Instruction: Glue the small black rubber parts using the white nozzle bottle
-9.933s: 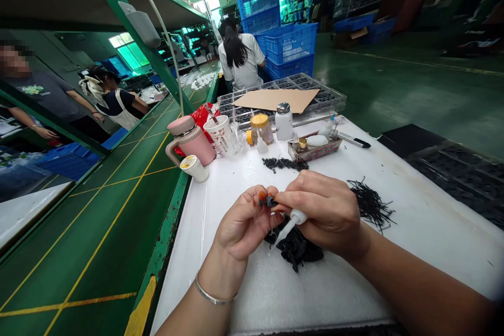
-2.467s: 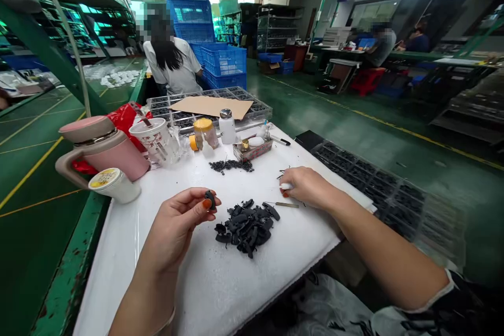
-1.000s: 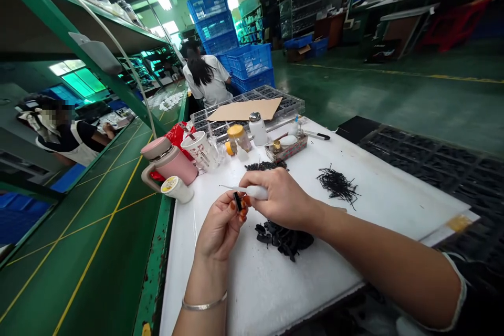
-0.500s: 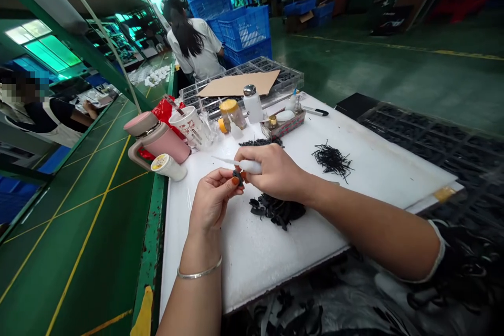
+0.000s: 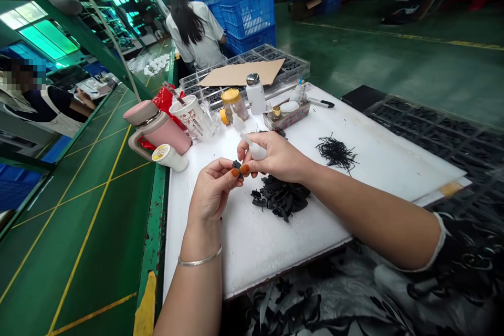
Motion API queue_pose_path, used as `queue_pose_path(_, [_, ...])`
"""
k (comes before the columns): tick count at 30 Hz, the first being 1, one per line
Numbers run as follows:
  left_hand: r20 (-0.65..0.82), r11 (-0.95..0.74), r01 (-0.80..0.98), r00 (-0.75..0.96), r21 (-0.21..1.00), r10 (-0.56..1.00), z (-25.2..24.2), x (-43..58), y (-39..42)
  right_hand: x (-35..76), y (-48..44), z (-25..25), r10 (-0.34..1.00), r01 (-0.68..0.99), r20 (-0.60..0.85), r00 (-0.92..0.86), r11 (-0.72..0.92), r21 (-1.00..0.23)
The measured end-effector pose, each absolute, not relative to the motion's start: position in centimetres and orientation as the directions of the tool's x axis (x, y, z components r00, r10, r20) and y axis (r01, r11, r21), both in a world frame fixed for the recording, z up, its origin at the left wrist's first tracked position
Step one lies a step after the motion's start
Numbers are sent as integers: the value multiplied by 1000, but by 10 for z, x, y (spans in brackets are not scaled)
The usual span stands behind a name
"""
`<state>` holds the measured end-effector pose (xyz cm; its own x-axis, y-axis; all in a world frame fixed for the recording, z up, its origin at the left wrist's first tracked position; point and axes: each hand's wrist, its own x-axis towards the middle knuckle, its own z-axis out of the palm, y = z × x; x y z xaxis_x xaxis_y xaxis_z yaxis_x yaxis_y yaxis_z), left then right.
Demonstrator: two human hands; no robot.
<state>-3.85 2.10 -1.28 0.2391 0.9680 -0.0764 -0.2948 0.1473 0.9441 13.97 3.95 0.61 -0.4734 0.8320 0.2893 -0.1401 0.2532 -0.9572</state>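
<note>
A small black part point(image 5: 237, 167) is pinched between the thumb and fingers of my left hand point(image 5: 214, 189). My right hand point(image 5: 275, 156) is wrapped round a small white squeeze bottle point(image 5: 258, 151) with a thin nozzle, and its fingertips touch the black part too. Below my right hand lies a heap of black pieces point(image 5: 281, 199) on the white board point(image 5: 252, 257). To the right is a pile of thin black sticks point(image 5: 336, 152). More small black bits, partly hidden, lie behind my right hand.
A pink flask point(image 5: 167, 128), a white jar point(image 5: 170, 158), a cup point(image 5: 191, 115), a yellow-lidded jar point(image 5: 235, 104), a pump bottle point(image 5: 255, 95) and a small box point(image 5: 289, 118) line the back. A knife point(image 5: 321, 102) lies behind. Two people sit beyond, near blue crates point(image 5: 248, 16).
The bottle in my right hand has tilted so its nozzle points up and away rather than left. The right fingertips show more clearly at the black part. The whole view has shifted slightly.
</note>
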Motion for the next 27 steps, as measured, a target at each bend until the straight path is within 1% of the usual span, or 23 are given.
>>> queue_pose_path(5, [-47, 85, -251, 156, 964, 987, -11, -37, 19, 142, 42, 3, 867, -41, 285, -410, 294, -955])
queue_pose_path(11, [-12, 36, -246, 97, 969, 995, -11, -37, 19, 151, 47, 5, 910, -70, 292, -295, 284, -956])
queue_pose_path(14, [17, -5, -227, 49, 974, 999, -11, -37, 20, 158, 48, 10, 924, -21, 297, -242, 301, -953])
queue_pose_path(18, [83, -85, -140, -14, 986, 996, -11, -37, 19, 168, 47, 16, 932, 149, 307, -194, 337, -930])
queue_pose_path(20, [124, -128, -90, -53, 988, 991, -10, -36, 19, 172, 45, 19, 929, 201, 317, -192, 353, -914])
queue_pose_path(25, [179, -179, 4, -98, 984, 979, -7, -36, 18, 177, 39, 26, 913, 186, 359, -195, 394, -900])
queue_pose_path(27, [200, -195, 57, -115, 979, 973, -7, -36, 17, 177, 37, 29, 910, 218, 387, -146, 411, -885])
